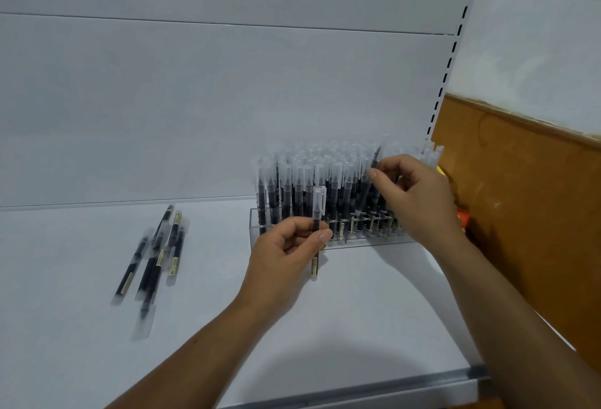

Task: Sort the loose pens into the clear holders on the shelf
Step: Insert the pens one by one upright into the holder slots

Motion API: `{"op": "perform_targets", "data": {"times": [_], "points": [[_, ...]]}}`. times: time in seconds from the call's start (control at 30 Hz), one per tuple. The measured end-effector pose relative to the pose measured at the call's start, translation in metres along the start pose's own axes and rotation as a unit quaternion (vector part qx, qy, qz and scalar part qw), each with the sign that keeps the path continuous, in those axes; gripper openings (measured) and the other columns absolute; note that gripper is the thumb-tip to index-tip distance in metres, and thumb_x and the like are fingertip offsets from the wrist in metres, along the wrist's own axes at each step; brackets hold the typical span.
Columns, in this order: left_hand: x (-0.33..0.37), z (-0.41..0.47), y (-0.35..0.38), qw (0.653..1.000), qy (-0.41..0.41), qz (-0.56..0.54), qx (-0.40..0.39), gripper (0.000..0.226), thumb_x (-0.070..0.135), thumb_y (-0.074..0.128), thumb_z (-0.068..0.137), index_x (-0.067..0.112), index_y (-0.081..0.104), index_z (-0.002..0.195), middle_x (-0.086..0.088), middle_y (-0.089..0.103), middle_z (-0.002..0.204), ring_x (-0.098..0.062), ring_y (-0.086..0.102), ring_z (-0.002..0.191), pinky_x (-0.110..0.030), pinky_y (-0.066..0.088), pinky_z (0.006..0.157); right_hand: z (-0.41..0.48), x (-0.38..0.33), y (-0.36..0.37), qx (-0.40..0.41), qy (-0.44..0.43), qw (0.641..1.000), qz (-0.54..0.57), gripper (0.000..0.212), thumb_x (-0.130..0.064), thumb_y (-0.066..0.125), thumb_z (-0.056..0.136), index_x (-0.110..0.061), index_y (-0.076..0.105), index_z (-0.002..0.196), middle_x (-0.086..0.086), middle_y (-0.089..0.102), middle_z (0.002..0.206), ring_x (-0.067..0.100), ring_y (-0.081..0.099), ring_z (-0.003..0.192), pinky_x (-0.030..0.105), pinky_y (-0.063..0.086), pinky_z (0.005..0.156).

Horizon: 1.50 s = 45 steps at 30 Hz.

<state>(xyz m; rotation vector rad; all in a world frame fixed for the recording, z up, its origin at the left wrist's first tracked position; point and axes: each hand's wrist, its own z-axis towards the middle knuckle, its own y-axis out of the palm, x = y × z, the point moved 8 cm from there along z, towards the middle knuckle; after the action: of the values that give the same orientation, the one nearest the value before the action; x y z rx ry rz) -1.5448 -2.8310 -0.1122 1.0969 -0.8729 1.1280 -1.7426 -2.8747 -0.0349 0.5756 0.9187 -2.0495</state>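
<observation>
Left hand: the left hand (289, 246) pinches one upright pen (316, 233) between thumb and fingers, cap up, its lower end hanging below the grip, just in front of the clear holder (364, 241).
Right hand: the right hand (413, 194) is closed on a tilted pen (367, 190); its cap rises above the fingers and its tip points down toward the holder's front row.
Holder: behind both grips, packed with upright capped pens; a few front slots below the right hand look empty.
Loose pens: a small pile of loose pens (156, 255) lies on the shelf (325, 327), well to the left of the left hand.
Risk, tilt: the slanted pen may miss its slot and catch on a divider.
Risk, crowding: the right fingers touch neighbouring caps; a nudge could lift or tip the seated pens.
Risk, left grip: a pinch near the cap may let the cap slip off.
</observation>
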Motion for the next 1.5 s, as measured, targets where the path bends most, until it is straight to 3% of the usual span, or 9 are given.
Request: {"op": "perform_targets", "data": {"times": [0.5, 0.7, 0.8, 0.87, 0.97, 1.07, 1.23, 1.37, 1.5], "points": [[-0.007, 0.002, -0.002, 1.000, -0.014, 0.015, 0.004, 0.011, 0.024, 0.074, 0.075, 0.022, 0.076, 0.086, -0.012, 0.071, 0.087, -0.017, 0.065, 0.081, -0.024, 0.056, 0.070, -0.015, 0.017, 0.029, -0.115, 0.036, 0.989, -0.084, 0.009, -0.033, 0.069, 0.088, -0.025, 0.068, 0.087, -0.013, 0.064, 0.072, 0.004, 0.058, 0.063, 0.025, 0.045, 0.059], [-0.009, 0.002, -0.004, 0.998, -0.008, 0.061, 0.002, 0.013, 0.021, 0.073, 0.082, 0.032, 0.075, 0.089, -0.010, 0.071, 0.091, -0.030, 0.066, 0.089, -0.025, 0.056, 0.070, -0.029, 0.018, 0.012, -0.034, 0.032, 0.999, -0.016, 0.004, -0.034, 0.070, 0.086, -0.031, 0.069, 0.088, -0.017, 0.066, 0.070, 0.001, 0.061, 0.067, 0.016, 0.046, 0.059], [-0.005, 0.002, -0.005, 0.991, 0.031, 0.126, 0.010, 0.014, 0.026, 0.074, 0.082, 0.036, 0.074, 0.092, 0.002, 0.073, 0.087, -0.023, 0.066, 0.085, -0.024, 0.056, 0.073, -0.042, -0.002, 0.022, -0.082, -0.015, 0.991, 0.101, 0.003, -0.039, 0.068, 0.085, -0.037, 0.069, 0.086, -0.010, 0.066, 0.068, 0.010, 0.056, 0.058, 0.018, 0.043, 0.052], [0.002, 0.000, -0.002, 0.979, 0.081, 0.188, 0.003, 0.013, 0.034, 0.072, 0.082, 0.039, 0.073, 0.094, 0.011, 0.071, 0.086, -0.009, 0.064, 0.077, -0.017, 0.051, 0.070, -0.051, -0.016, 0.038, -0.147, -0.044, 0.979, 0.137, 0.005, -0.035, 0.072, 0.084, -0.038, 0.069, 0.087, 0.000, 0.066, 0.069, 0.021, 0.055, 0.057, 0.027, 0.044, 0.052], [0.011, -0.003, 0.001, 0.956, 0.141, 0.257, -0.008, 0.013, 0.041, 0.068, 0.084, 0.040, 0.072, 0.096, 0.018, 0.068, 0.087, -0.003, 0.061, 0.074, -0.011, 0.045, 0.065, -0.056, -0.022, 0.052, -0.177, -0.053, 0.973, 0.140, 0.008, -0.020, 0.075, 0.081, -0.025, 0.071, 0.084, 0.006, 0.060, 0.064, 0.011, 0.047, 0.053, 0.019, 0.039, 0.052], [0.015, -0.006, 0.007, 0.920, 0.176, 0.350, -0.011, 0.022, 0.046, 0.065, 0.085, 0.038, 0.068, 0.106, 0.023, 0.064, 0.096, -0.002, 0.060, 0.093, -0.018, 0.046, 0.079, -0.054, -0.019, 0.050, -0.163, -0.021, 0.965, 0.206, 0.005, -0.019, 0.073, 0.079, -0.015, 0.073, 0.082, 0.004, 0.060, 0.071, 0.015, 0.049, 0.060, 0.021, 0.042, 0.056], [0.027, -0.006, 0.000, 0.809, 0.240, 0.536, 0.030, 0.044, 0.049, 0.060, 0.087, 0.025, 0.063, 0.123, 0.012, 0.057, 0.120, -0.008, 0.046, 0.117, -0.027, 0.028, 0.103, -0.039, 0.008, 0.008, -0.021, 0.067, 0.956, 0.285, 0.006, -0.021, 0.064, 0.088, -0.019, 0.068, 0.083, -0.005, 0.063, 0.066, 0.009, 0.048, 0.050, 0.019, 0.041, 0.045], [0.017, -0.003, -0.004, 0.766, 0.211, 0.607, 0.003, 0.044, 0.040, 0.059, 0.085, 0.023, 0.063, 0.125, 0.009, 0.057, 0.120, -0.018, 0.047, 0.116, -0.034, 0.032, 0.103, -0.025, 0.023, -0.028, 0.110, 0.082, 0.956, 0.259, 0.007, -0.019, 0.063, 0.093, -0.021, 0.066, 0.086, -0.001, 0.068, 0.075, 0.008, 0.054, 0.051, 0.018, 0.044, 0.047], [0.016, 0.000, -0.004, 0.752, 0.203, 0.627, -0.001, 0.045, 0.036, 0.062, 0.083, 0.022, 0.063, 0.126, 0.007, 0.057, 0.117, -0.019, 0.047, 0.112, -0.035, 0.032, 0.100, -0.012, 0.022, -0.027, 0.084, 0.057, 0.977, 0.188, 0.007, -0.018, 0.064, 0.093, -0.023, 0.065, 0.088, -0.001, 0.070, 0.080, 0.009, 0.065, 0.066, 0.018, 0.048, 0.059]]}}
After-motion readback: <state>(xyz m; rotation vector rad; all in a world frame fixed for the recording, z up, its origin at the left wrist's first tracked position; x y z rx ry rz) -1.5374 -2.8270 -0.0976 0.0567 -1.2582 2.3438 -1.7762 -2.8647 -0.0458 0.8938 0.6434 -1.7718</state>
